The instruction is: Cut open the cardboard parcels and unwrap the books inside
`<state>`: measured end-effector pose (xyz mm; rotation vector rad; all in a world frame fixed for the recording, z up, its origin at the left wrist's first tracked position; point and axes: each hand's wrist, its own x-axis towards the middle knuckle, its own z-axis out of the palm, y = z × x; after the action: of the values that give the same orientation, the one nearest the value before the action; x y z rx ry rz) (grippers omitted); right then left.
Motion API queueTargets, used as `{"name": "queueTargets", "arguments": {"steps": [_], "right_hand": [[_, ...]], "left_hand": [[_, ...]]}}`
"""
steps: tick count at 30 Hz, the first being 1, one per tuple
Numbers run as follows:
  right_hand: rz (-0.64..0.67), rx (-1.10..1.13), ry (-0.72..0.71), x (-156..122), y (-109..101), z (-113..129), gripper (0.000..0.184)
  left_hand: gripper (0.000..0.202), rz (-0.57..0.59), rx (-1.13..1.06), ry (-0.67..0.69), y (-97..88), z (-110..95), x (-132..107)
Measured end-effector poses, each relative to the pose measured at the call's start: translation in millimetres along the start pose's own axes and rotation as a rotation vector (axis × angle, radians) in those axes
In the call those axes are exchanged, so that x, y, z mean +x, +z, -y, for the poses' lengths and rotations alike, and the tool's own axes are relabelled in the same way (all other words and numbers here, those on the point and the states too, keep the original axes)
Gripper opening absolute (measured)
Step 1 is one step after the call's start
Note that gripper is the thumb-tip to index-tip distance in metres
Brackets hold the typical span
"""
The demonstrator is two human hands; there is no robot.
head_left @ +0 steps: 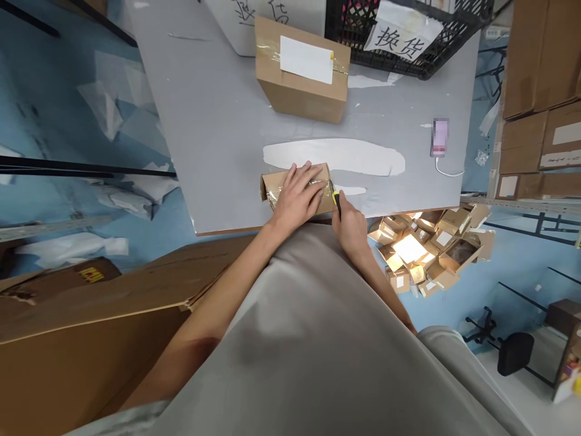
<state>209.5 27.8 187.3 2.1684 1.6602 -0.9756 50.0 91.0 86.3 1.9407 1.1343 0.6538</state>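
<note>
A small taped cardboard box lies at the front edge of the grey table. My left hand rests flat on top of it, fingers spread and pressing the cardboard. In my right hand is a box cutter with a yellow and black handle. Its tip meets the right end of the box, close to the tape. Part of the box's top is hidden under my left hand.
A bigger taped box with a white label stands farther back. Behind it are a white bin and a black crate. A phone lies on the right. Opened cartons are heaped on the floor; a large carton stands at left.
</note>
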Motion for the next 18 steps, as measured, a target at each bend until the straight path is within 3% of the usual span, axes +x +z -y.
{"name": "queueTargets", "arguments": {"steps": [7, 18], "right_hand": [[0.051, -0.101, 0.081, -1, -22, 33, 0.062], [0.125, -0.192, 0.238, -31, -12, 40, 0.058]], "left_hand": [[0.034, 0.01, 0.009, 0.048, 2.6, 5, -3], [0.046, 0.005, -0.004, 0.085, 4.6, 6, -3]]}}
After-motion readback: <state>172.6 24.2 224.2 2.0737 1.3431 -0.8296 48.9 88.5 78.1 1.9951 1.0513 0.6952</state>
